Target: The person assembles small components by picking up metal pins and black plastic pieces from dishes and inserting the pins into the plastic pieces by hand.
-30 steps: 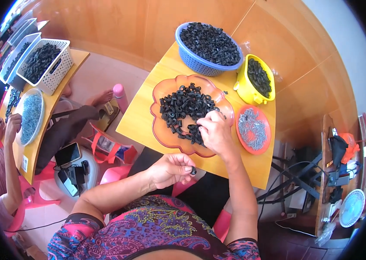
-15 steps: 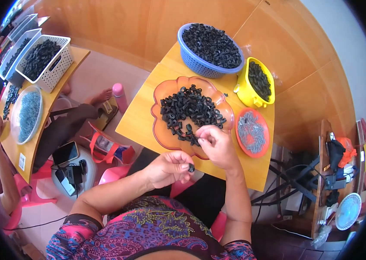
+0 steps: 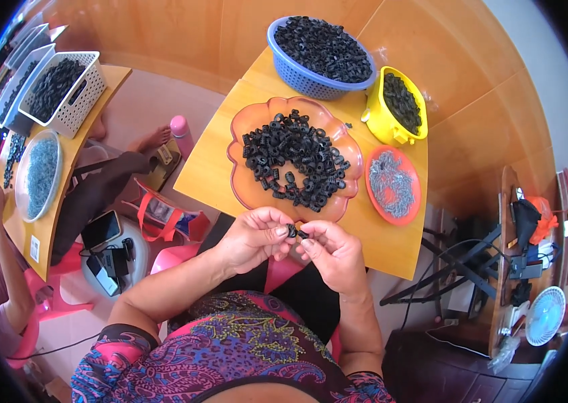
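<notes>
In front of my body, just off the table's near edge, both hands meet. My left hand (image 3: 261, 236) pinches a small black ring-like plastic part (image 3: 291, 231) between thumb and fingertips. Close beside it, my right hand (image 3: 330, 254) grips another small black part (image 3: 304, 235), mostly covered by the fingers. The two parts are almost touching; whether they are joined I cannot tell. Beyond the hands, a scalloped orange tray (image 3: 247, 195) holds a loose heap of black plastic parts (image 3: 301, 151).
On the yellow table (image 3: 196, 178) stand a blue basket (image 3: 311, 87) and a yellow container (image 3: 381, 124), both full of black parts, and a red-orange plate (image 3: 413, 201) of thin metal pieces. Another person's arm (image 3: 2, 248) rests by a left-hand table (image 3: 49, 232). A fan (image 3: 543, 316) stands right.
My right hand has left the heap in the tray with a black part and come down beside my left hand. The view has shifted slightly.
</notes>
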The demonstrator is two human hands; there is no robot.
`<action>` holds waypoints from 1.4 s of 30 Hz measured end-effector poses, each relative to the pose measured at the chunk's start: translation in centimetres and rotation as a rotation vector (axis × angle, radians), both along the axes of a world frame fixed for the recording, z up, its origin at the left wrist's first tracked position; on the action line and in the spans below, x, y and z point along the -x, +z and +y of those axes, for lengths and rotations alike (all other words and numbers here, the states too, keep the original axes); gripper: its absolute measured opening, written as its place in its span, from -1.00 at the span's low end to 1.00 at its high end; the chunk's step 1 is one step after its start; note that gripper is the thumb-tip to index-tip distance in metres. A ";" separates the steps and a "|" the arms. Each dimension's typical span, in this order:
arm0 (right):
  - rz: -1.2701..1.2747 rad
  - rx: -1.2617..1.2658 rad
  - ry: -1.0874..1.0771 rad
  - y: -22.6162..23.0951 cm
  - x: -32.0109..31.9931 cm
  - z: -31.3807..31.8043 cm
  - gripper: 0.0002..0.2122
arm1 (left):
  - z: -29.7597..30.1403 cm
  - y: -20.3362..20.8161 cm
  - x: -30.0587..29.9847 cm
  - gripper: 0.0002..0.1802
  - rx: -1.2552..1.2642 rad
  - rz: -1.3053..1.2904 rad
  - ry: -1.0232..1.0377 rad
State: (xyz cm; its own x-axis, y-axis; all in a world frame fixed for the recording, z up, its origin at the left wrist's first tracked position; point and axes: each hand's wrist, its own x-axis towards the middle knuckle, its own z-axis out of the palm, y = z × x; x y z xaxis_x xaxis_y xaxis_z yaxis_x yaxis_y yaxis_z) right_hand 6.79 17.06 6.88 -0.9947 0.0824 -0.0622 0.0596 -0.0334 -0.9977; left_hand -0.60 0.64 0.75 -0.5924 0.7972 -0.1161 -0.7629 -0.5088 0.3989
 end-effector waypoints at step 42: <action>0.080 -0.244 0.242 -1.1 0.9 1.8 -0.90 | 0.7 -0.6 -1.7 -0.95 0.311 0.486 0.222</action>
State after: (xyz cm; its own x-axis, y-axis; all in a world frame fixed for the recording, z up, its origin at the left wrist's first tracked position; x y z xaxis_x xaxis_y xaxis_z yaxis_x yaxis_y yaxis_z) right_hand 5.93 18.81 5.82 -0.9881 -0.1532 0.0093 -0.0421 0.2119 -0.9764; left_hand 1.08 1.30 0.20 -0.7837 0.6211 0.0015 -0.3460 -0.4386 0.8294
